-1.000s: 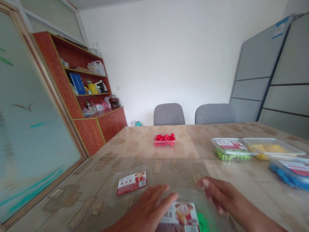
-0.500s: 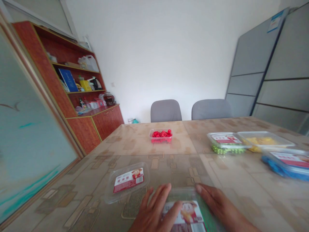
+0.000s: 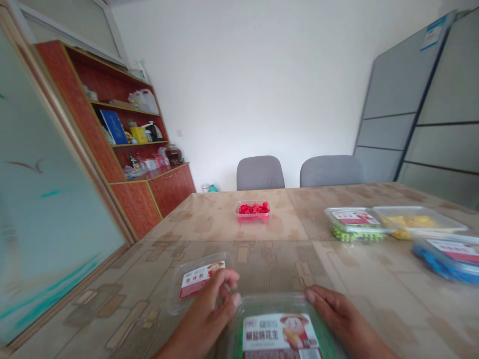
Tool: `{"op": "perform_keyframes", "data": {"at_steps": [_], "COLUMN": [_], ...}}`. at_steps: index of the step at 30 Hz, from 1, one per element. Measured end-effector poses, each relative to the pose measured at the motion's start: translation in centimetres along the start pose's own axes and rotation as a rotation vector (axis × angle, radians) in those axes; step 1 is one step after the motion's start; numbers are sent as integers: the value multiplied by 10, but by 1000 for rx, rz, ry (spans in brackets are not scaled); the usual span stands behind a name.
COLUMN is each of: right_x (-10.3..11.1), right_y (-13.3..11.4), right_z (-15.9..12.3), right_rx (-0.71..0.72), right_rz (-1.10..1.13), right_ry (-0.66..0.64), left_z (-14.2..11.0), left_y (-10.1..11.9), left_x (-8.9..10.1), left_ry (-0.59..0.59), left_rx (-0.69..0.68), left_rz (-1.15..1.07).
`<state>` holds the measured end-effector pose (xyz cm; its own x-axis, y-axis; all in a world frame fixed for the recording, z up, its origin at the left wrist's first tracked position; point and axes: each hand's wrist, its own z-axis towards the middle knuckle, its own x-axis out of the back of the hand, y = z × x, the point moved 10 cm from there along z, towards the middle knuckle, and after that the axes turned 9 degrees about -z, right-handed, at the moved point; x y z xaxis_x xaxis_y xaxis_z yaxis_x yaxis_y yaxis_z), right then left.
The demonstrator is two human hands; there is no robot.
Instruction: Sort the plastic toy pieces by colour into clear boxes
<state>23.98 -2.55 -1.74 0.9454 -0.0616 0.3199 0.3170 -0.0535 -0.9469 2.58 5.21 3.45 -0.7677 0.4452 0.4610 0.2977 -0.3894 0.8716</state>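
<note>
A clear plastic box [image 3: 277, 303] with a white and dark red label on its lid and green contents lies at the table's front edge, cut off by the picture's bottom. My right hand [image 3: 342, 316] grips its right side, thumb at the far right corner. Beside the far left corner, my left hand [image 3: 209, 314] has bent fingers, with a gap between thumb and forefinger; nothing shows in it. The thumb tip is close to the box's edge; I cannot tell if they touch. Partly behind this hand lies a loose clear lid [image 3: 200, 274] with a similar label.
Farther back stands an open clear box of red pieces [image 3: 253, 210]. To the right are a lidded box of green pieces [image 3: 357, 232], an open box of yellow pieces [image 3: 415, 222] and a lidded box of blue pieces [image 3: 445, 259]. Two grey chairs [image 3: 261, 173] stand behind the table [image 3: 277, 259].
My left hand has come off the top of the lid and moved left, its fingers now bent, so the label shows. My right hand stays at the box's right side. The view shifted slightly.
</note>
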Motion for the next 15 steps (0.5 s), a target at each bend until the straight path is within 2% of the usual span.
{"op": "perform_keyframes", "data": {"at_steps": [3, 5, 10, 15], "right_x": [0, 0, -4, -11], "right_y": [4, 7, 11, 14], "right_z": [2, 3, 1, 1], "right_rx": [4, -9, -111, -193], "right_rz": [11, 38, 216, 326], "right_ry": [-16, -16, -38, -103], "left_z": [4, 0, -8, -16], "left_y": [-34, -48, -48, -60], "left_x": [-21, -35, -44, -55], "left_ry": [-106, -159, -144, -175], "left_rx": [235, 359, 482, 602], "left_rz": [-268, -411, -727, -867]}}
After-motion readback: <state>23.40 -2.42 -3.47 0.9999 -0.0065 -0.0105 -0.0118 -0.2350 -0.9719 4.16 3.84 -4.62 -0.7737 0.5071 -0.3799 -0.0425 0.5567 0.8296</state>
